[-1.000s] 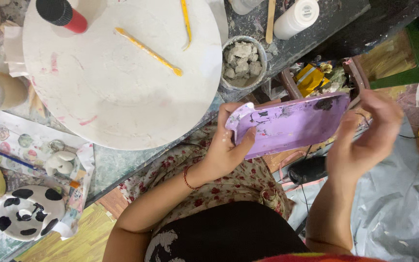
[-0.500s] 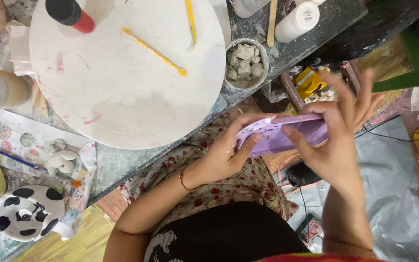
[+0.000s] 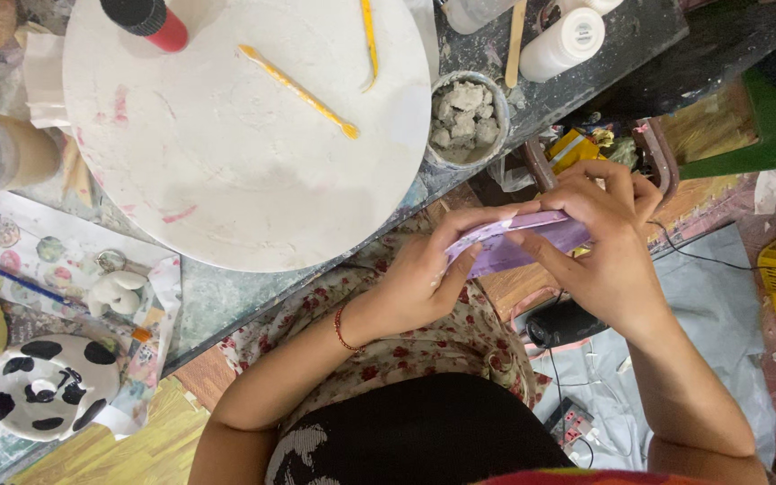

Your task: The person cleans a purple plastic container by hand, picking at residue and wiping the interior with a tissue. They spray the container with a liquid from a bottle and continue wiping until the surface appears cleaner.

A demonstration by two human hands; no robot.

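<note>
A second ago the purple packet (image 3: 518, 244) was held up flat and wide between the hands; now it is turned edge-on and pulled in over the lap, just off the edge of the desk (image 3: 226, 296). The left hand (image 3: 424, 278) pinches its near end, thumb on top. The right hand (image 3: 608, 242) has come across and closed over its far end, fingers curled in a tight grip. This looks like working the packet open or folding it. The round white board (image 3: 226, 162) lies untouched.
</note>
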